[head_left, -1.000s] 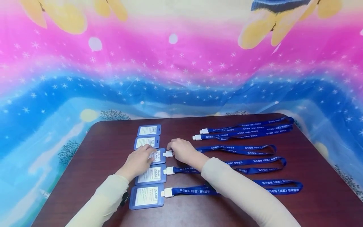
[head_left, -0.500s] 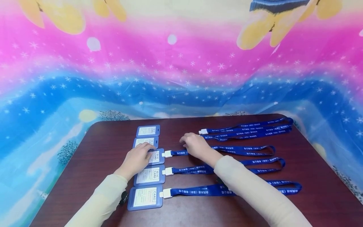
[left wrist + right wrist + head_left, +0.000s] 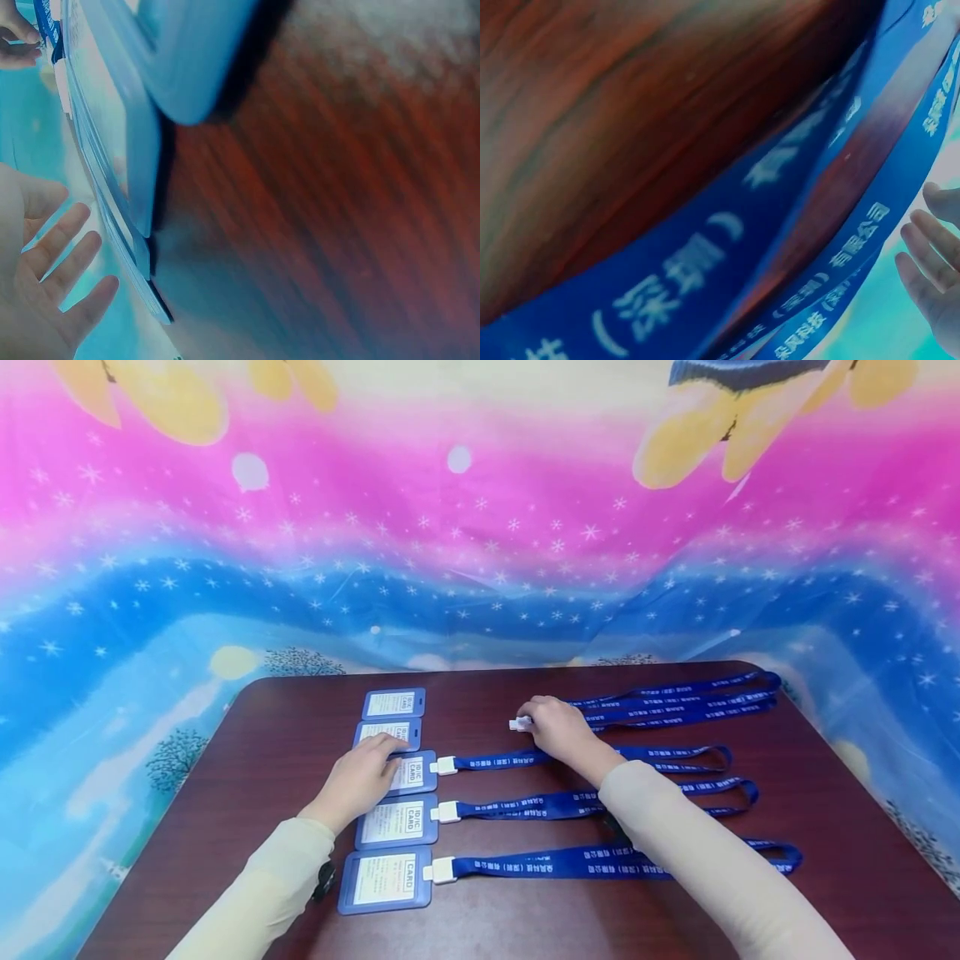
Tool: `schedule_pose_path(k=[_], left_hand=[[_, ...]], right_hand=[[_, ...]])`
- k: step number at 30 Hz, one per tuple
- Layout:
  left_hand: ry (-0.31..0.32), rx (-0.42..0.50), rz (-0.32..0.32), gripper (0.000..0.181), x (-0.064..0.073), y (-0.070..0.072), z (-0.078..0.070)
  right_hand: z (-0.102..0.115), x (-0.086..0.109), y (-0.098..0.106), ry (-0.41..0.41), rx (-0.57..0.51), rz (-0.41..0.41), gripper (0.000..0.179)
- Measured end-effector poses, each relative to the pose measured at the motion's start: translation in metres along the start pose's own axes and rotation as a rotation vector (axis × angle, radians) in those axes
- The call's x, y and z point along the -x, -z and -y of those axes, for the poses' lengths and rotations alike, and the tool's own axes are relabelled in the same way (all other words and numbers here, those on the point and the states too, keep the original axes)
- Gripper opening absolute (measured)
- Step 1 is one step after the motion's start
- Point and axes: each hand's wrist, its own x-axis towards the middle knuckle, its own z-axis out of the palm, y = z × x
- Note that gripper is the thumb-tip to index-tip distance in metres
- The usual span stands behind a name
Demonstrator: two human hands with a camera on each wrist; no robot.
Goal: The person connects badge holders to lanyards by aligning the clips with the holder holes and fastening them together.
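Note:
Flat blue card holders lie in a column in the head view. My left hand (image 3: 363, 777) is over the left part of the third card holder from the back (image 3: 412, 773), near the second card holder (image 3: 393, 732). Its fingers look loosely extended and spread in the left wrist view. A white clip joins that third holder to a blue lanyard (image 3: 502, 762). My right hand (image 3: 558, 731) is at the white clip (image 3: 518, 724) of a separate blue lanyard (image 3: 645, 718). Part of that clip is hidden by the fingers, which appear uncurled in the right wrist view.
Two nearer card holders (image 3: 397, 822) also have lanyards clipped on. The farthest card holder (image 3: 393, 702) has none attached. Another lanyard (image 3: 675, 687) lies along the back of the brown table (image 3: 247, 827). A patterned cloth (image 3: 465, 568) hangs behind it.
My right hand has left the third holder's clip and moved right, to the clip of a lanyard farther back. The left hand has stayed by the third holder, its fingers drawn slightly back.

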Motion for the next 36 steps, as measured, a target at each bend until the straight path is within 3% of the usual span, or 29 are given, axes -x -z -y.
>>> schedule_pose_path(k=[14,27,36], left_hand=[[0.002,-0.008,-0.001,0.030,-0.002,-0.003,0.004],[-0.006,-0.013,-0.004,0.029,-0.006,-0.004,0.014],[0.050,0.022,0.030,0.034,-0.019,0.002,0.022]], right_hand=[[-0.006,-0.006,-0.011,0.009,0.068,-0.006,0.027],[0.005,-0.017,-0.007,-0.134,0.019,0.046,0.017],[0.006,-0.019,-0.008,-0.111,0.029,0.013,0.005]])
